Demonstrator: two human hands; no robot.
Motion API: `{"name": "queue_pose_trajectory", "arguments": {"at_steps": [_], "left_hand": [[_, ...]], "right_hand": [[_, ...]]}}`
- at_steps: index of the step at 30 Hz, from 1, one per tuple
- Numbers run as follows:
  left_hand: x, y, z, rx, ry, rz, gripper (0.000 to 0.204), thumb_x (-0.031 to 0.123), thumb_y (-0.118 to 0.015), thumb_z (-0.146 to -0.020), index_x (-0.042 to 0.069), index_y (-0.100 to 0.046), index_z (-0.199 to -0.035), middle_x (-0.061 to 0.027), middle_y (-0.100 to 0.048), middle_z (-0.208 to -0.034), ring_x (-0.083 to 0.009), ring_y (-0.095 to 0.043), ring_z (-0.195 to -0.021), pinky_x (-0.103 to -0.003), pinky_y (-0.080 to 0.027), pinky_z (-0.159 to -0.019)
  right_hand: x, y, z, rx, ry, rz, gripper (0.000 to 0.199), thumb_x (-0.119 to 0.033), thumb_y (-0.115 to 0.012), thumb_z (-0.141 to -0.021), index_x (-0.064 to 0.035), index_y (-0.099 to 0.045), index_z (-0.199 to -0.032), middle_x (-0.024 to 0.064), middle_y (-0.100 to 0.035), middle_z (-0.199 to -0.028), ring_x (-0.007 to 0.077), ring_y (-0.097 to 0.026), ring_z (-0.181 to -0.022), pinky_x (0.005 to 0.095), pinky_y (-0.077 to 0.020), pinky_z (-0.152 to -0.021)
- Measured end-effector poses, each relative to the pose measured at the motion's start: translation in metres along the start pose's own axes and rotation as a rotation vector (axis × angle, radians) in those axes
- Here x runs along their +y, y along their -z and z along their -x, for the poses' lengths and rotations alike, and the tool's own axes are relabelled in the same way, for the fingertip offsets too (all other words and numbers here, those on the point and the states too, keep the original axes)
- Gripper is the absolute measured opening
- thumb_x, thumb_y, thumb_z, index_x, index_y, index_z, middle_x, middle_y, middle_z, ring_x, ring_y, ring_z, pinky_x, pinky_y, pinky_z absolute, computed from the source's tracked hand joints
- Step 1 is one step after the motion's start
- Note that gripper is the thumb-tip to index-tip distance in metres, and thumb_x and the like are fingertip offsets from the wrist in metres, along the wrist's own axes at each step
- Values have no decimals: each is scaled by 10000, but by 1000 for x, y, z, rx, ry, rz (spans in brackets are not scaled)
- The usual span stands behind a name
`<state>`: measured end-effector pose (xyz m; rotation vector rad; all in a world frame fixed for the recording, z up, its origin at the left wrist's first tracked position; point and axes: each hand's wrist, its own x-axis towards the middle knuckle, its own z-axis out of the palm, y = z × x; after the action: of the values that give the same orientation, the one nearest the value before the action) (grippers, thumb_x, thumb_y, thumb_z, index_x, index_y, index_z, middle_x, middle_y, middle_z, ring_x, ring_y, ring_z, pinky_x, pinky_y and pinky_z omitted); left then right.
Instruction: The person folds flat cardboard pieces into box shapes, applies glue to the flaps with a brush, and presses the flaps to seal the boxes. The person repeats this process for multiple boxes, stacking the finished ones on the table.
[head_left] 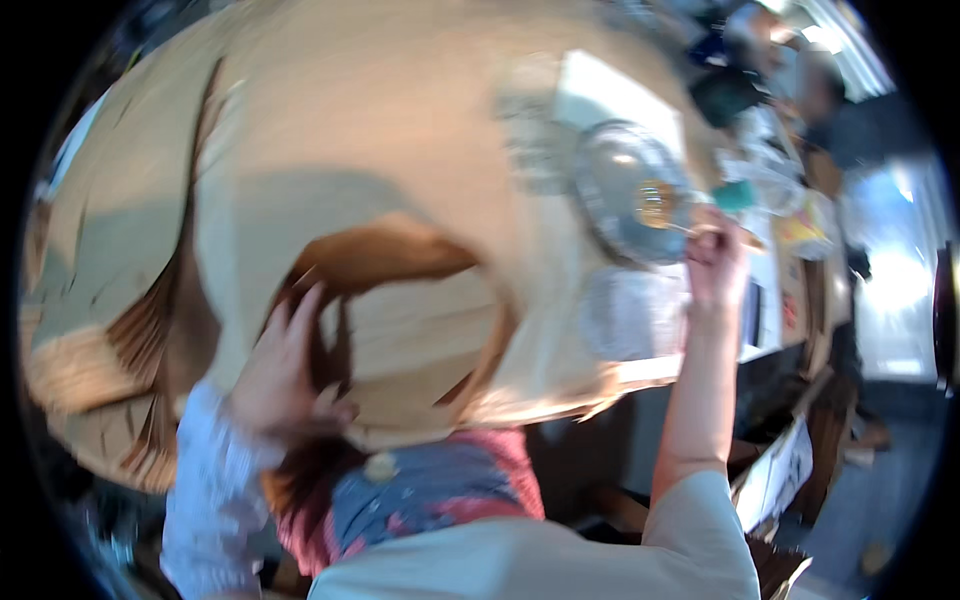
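Long-handled tool [655, 203], upper right, gripped by right hand [716, 262]; slack hold could drop it into dish [603, 185]; left hand [280, 385] blurred, grip unclear.

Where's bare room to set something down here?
Widest patch: the brown sheet between the dark slit and the round tray, beyond the curled flap by the left hand. Crowded: right of the tray, around the right hand and teal item.

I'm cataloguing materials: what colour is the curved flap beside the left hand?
Brown; the curved flap shows best in the head view, somewhat blurred.
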<state>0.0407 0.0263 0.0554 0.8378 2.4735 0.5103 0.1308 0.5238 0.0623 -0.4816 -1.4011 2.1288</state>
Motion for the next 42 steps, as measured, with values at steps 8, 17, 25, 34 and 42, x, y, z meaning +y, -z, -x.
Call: {"name": "queue_pose_trajectory", "arguments": {"at_steps": [8,17,25,34,42], "left_hand": [[-30,-7,16,71,-166,227,1279,274,-897,-519,22,-90,-1478,-302,-363,-1328,-457,-367,-1260,-444,-335,-1073],[-20,-18,6,100,-99,169,1191,267,-869,-533,26,-161,-1460,-277,-414,-1273,-448,-458,-1173,-459,-421,-987],[-20,-18,5,87,-61,149,1112,301,-860,-524,2,-252,-1406,-266,-284,-1416,-435,-327,-1303,-438,-334,-1080],[-32,-8,6,-11,-251,-224,503,374,-713,-633,-85,-651,-828,-238,-605,-1135,-353,-600,-1030,-377,-491,-903],[-35,-15,9,89,-322,-183,440,282,-692,-687,-66,-584,-934,-203,-603,-920,-347,-607,-900,-416,-504,-796]], "right_hand": [[108,-244,184,-449,-269,441,133,-122,-623,-890,6,-656,-903,32,-657,-801,80,-599,-744,248,-488,-668],[147,-230,173,-555,-260,680,126,-151,-644,-898,-31,-677,-914,22,-652,-740,63,-580,-640,216,-467,-566],[99,-170,149,-492,65,1052,70,-52,-649,-833,2,-687,-809,50,-665,-699,103,-615,-651,245,-490,-609],[62,-196,128,-1064,418,937,263,-60,-728,-745,-17,-684,-1000,131,-645,-770,283,-605,-658,369,-476,-588],[99,-215,115,-1145,351,931,235,-43,-698,-770,-24,-675,-1004,127,-657,-848,270,-627,-754,333,-503,-713]]}}
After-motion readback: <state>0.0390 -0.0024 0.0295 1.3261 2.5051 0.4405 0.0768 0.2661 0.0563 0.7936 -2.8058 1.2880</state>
